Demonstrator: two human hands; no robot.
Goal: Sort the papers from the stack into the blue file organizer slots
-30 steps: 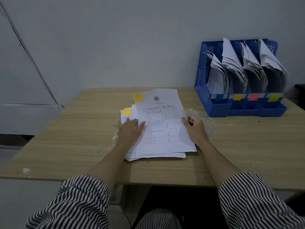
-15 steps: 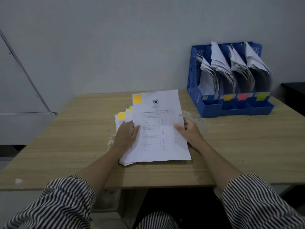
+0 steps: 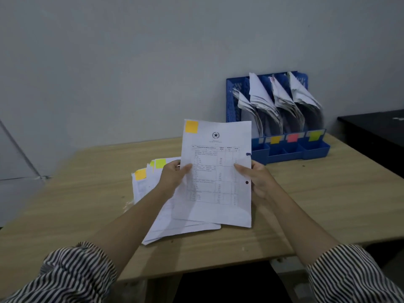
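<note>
- While we look down from the head camera, our left hand (image 3: pixel 172 178) and right hand (image 3: pixel 258 180) each pinch a side edge of a printed sheet (image 3: pixel 216 171), thumbs on its face, holding it raised and tilted above the stack (image 3: pixel 150 193) on the wooden table (image 3: pixel 306 204).
- An orange sticky note (image 3: pixel 191 126) marks the sheet's top left corner.
- Beyond it, the blue file organizer (image 3: pixel 282 119) stands by the wall, paper filling its slots.

Both forearms are bare behind each hand. The left sleeve (image 3: pixel 72 274) and right sleeve (image 3: pixel 354 276) are loose fabric with narrow dark-and-white stripes, bunched up near the elbows.
</note>
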